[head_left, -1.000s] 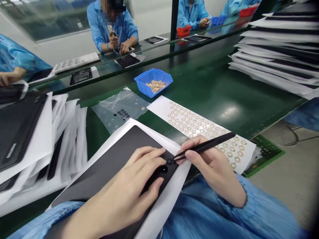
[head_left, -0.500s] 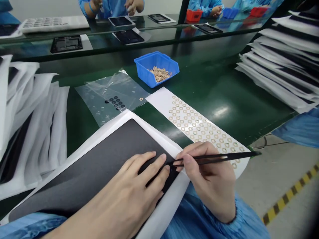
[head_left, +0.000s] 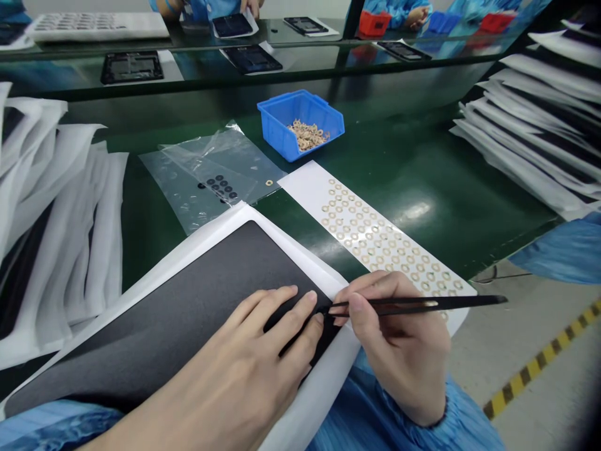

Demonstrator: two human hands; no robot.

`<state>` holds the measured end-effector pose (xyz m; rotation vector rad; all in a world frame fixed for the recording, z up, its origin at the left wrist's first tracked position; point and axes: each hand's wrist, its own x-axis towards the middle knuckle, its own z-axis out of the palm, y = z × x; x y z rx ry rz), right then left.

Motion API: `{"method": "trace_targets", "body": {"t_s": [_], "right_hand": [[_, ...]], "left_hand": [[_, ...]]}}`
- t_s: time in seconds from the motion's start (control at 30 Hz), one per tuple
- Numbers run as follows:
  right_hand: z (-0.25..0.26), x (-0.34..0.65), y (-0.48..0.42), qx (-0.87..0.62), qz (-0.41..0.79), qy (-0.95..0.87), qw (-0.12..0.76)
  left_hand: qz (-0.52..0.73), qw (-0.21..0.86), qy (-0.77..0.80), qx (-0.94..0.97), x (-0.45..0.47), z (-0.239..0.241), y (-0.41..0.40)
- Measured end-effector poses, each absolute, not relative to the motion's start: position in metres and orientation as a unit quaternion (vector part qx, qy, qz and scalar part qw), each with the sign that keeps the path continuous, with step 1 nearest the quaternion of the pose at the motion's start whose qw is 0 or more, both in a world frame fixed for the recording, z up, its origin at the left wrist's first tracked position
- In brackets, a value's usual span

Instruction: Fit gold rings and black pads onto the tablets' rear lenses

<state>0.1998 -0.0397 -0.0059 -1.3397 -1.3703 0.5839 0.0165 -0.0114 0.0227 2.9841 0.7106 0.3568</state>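
Note:
A flat black panel (head_left: 197,294) lies on a white foam sleeve (head_left: 300,244) in front of me. My left hand (head_left: 263,351) rests on the panel with its fingers stretched out near the right edge. Pinched in my right hand (head_left: 399,338) is a pair of black tweezers (head_left: 451,304). Their tips touch down at the panel's right edge, close to my left fingertips; what lies under the tips is too small and dark to make out. Beyond my right hand is a white sheet (head_left: 300,178) carrying rows of small gold rings (head_left: 375,241).
A blue bin (head_left: 277,128) holds loose gold rings. Black rings (head_left: 220,185) lie on a clear plastic bag (head_left: 178,200). Foam-wrapped panels are stacked at left (head_left: 70,232) and right (head_left: 530,131). Behind, a raised ledge bears black frames (head_left: 131,66); co-workers in blue sleeves sit there.
The view has shifted slightly. Both hands keep their places on the panel, and the tweezers' rear end has tipped a little lower. Across the ledge, a co-worker's hands and black frame have moved.

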Motion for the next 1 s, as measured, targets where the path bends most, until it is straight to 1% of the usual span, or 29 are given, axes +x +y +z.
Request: {"method": "trace_targets", "body": {"t_s": [0.4,0.53,0.67,0.77,1.0], "right_hand": [[-0.0051,0.2045,-0.0350,-0.551,0.269,-0.595,0.521],[-0.0056,0.2062,-0.0331,-0.535,0.295,-0.603,0.513],[-0.0080,0.2066,-0.0346,-0.530,0.317,-0.576,0.537],[-0.0084,0.2062,-0.0355,-0.529,0.304,-0.575,0.544],[-0.0038,0.2066,-0.0353,-0.548,0.260,-0.608,0.512]], "left_hand": [[0.116,0.020,0.228,0.967,0.0172,0.0225,-0.0109],[0.114,0.015,0.214,0.970,0.0169,0.0223,-0.0110],[0.092,0.010,0.214,0.972,0.0153,0.0225,-0.0122],[0.092,0.011,0.218,0.971,0.0148,0.0231,-0.0132],[0.091,0.002,0.215,0.972,0.0162,0.0244,-0.0124]]}}
